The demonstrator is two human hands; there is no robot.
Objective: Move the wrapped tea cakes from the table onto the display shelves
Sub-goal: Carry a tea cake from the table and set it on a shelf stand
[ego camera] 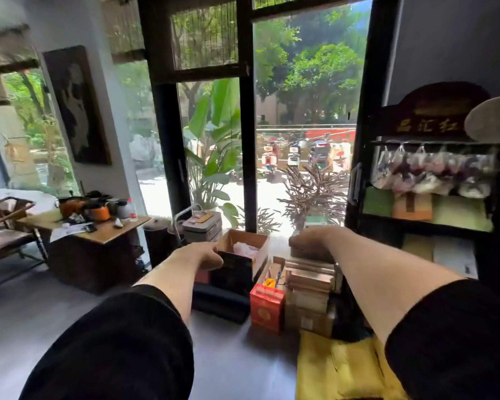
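A round pale wrapped tea cake (pixel 493 119) stands on edge at the top of the dark display shelves (pixel 425 223) on the right. My right hand (pixel 311 238) lies palm down on a dark box (pixel 312 254) that tops a stack of flat boxes (pixel 309 281) on the floor, its fingers bent over the box's left end. My left hand (pixel 207 255) reaches to the left corner of an open cardboard box (pixel 260 254); its fingers curl away from view, and whether they hold anything is hidden. No tea cake is in either hand.
A red carton (pixel 267 311) and a yellow cloth (pixel 338 370) lie near the stack. Small bags (pixel 427 171) hang inside the shelves above green and orange packets. A tea table (pixel 98 229) with pots stands at the left, before tall windows.
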